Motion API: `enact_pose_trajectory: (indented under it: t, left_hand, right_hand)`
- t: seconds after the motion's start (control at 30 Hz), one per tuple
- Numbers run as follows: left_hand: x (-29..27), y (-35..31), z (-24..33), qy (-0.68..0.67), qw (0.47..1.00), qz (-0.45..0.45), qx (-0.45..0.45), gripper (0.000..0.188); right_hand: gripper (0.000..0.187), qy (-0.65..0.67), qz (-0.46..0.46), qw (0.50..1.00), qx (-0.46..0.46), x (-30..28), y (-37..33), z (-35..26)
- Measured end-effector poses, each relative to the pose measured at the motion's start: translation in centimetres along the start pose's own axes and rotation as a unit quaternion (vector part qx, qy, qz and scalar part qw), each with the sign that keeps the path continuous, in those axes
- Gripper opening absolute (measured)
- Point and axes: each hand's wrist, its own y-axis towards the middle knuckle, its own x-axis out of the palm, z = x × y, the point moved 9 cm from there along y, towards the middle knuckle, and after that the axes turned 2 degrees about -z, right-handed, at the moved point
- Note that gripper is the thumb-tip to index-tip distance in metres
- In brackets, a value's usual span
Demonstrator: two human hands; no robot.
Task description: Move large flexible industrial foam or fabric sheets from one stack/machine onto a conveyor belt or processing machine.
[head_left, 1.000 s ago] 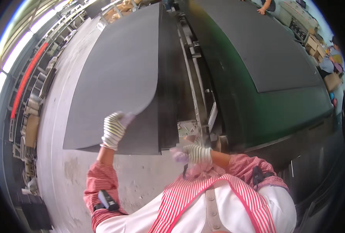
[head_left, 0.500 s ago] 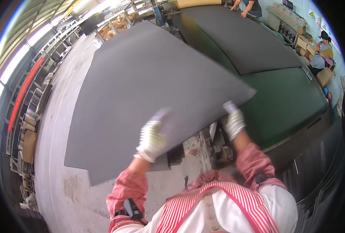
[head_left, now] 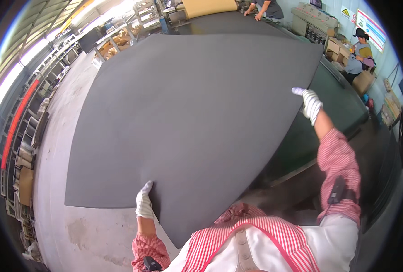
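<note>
Large grey sheet (head_left: 188, 118) between both gloved hands, left hand (head_left: 144, 203) and right hand (head_left: 310, 103) each clasping an edge

My gloved left hand (head_left: 144, 205) grips low and near, elbow bent; my gloved right hand (head_left: 310, 104) reaches far right, arm stretched, fingers closed.

Gloved hands (head_left: 144, 202) (both) hold grey sheet (head_left: 188, 118).

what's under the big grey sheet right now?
The grey sheet, held by left hand and right hand, covers most below. Concrete floor and green table show at edges; the rest is hidden.
</note>
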Motion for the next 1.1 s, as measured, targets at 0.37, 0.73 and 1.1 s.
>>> enact_pose_trajectory:
  t: [0.37, 0.73, 1.1]
  left_hand:
    - [29.7, -6.1, -7.8, -0.078, 0.949, -0.269, -0.143, 0.042]
    - [44.7, -29.5, -13.7, -0.146, 0.679, -0.603, -0.393, 0.03]
    - [46.0, -37.6, -15.3, -0.063, 0.573, -0.603, -0.552, 0.038]
  right_hand:
    - [0.046, 0.027, -0.052, 0.998, 0.005, -15.6, -12.4, -9.0]
    - [0.033, 0.038, 0.147, 0.961, -0.23, -36.2, -21.7, -17.9]
    - [0.039, 0.055, 0.218, 0.961, -0.163, -43.6, -19.8, -16.5]
